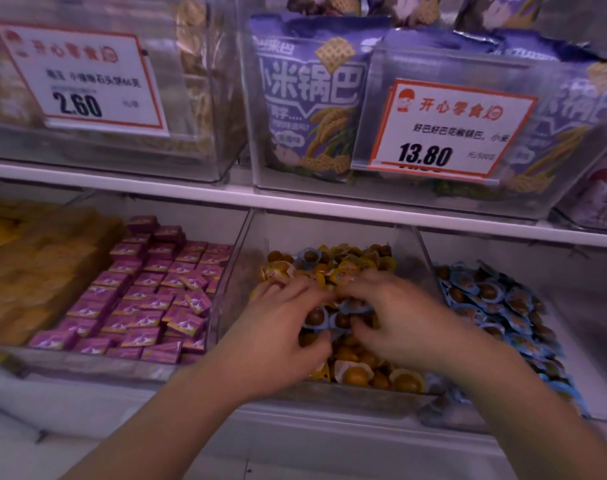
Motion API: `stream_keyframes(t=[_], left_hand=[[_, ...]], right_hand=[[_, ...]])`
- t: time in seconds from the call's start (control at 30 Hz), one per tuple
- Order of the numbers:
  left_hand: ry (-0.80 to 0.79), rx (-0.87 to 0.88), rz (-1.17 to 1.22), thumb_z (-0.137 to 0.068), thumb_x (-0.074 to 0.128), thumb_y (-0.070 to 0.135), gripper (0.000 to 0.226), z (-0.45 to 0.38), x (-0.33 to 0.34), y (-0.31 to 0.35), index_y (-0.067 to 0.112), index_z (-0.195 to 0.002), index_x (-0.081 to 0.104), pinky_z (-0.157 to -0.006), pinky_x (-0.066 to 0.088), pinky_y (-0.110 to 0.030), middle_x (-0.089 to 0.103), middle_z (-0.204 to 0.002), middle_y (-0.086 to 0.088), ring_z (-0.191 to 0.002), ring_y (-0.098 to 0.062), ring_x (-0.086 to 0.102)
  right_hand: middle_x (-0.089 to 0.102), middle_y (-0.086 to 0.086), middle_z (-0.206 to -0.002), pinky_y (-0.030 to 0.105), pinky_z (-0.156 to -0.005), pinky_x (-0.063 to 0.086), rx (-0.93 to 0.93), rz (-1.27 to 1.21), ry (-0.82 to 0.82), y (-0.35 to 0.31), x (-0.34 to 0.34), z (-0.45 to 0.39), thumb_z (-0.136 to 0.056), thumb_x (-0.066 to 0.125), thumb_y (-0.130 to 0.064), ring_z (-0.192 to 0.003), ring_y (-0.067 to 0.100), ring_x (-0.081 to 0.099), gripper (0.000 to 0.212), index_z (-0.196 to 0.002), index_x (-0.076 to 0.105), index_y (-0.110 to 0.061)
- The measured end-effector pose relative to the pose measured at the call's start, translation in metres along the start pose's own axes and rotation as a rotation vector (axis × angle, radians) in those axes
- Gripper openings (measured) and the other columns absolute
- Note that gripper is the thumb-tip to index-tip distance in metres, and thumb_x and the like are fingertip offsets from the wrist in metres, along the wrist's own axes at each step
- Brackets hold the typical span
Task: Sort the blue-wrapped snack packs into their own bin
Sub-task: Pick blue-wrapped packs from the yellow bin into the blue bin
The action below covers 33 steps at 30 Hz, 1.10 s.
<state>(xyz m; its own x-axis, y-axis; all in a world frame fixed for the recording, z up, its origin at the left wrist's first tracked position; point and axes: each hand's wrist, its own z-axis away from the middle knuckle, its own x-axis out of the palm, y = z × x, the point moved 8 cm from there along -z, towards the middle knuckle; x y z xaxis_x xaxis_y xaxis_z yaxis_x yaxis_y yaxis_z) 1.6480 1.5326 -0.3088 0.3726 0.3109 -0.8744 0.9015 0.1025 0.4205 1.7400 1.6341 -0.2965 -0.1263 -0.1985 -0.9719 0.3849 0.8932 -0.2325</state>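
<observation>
Hands are seen in the middle bin [246,271] on the lower shelf; the left hand [288,334] is curled over blue-wrapped snack packs [343,315], which are pinched from the other side by the fingers of the right hand [399,320]; these packs lie among yellow-wrapped packs [357,374]; a bin of blue packs [496,299] is set just beside, toward the shelf's right edge; purple boxes [149,296] are stacked toward the left; price tags [447,129] are fixed on the shelf above.

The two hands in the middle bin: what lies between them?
In the head view, blue-wrapped snack packs lie between left hand and right hand, on yellow-wrapped packs.
</observation>
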Motion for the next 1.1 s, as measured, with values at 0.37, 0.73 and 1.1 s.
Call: stream_keyframes(t=[0.37,0.73,1.1], left_hand=[[0.149,-0.077,0.260,-0.088,0.068,0.031,0.009,-0.003,-0.005,-0.019,0.034,-0.096,0.067,-0.076,0.048,-0.022,0.062,-0.090,0.019,-0.087,0.002,0.058],[0.552,-0.201,0.810,-0.094,0.066,0.022,0.009,-0.002,-0.036,-0.010,0.029,-0.097,0.071,-0.073,0.051,-0.014,0.074,-0.094,0.015,-0.087,-0.001,0.069],[0.189,0.115,0.568,-0.086,0.058,0.054,0.069,-0.009,-0.008,0.058,0.037,-0.149,0.036,-0.111,0.031,-0.019,0.043,-0.149,0.024,-0.138,0.002,0.039]], right_hand=[[0.049,-0.010,-0.111,0.037,-0.091,0.038,0.041,0.023,-0.006,0.002,0.013,-0.004,-0.089,0.059,-0.042,-0.115,0.019,0.048,0.033,-0.122,0.056,-0.039],[0.074,0.012,-0.094,0.037,-0.057,0.056,0.520,-1.678,0.162,-0.004,0.014,0.008,-0.092,0.062,-0.035,-0.081,0.031,0.073,0.030,-0.110,0.070,-0.013],[0.064,0.012,-0.072,0.023,-0.039,0.041,0.401,-1.848,0.425,0.025,-0.020,0.042,-0.091,0.065,-0.010,-0.059,0.022,0.067,0.007,-0.094,0.069,-0.004]])
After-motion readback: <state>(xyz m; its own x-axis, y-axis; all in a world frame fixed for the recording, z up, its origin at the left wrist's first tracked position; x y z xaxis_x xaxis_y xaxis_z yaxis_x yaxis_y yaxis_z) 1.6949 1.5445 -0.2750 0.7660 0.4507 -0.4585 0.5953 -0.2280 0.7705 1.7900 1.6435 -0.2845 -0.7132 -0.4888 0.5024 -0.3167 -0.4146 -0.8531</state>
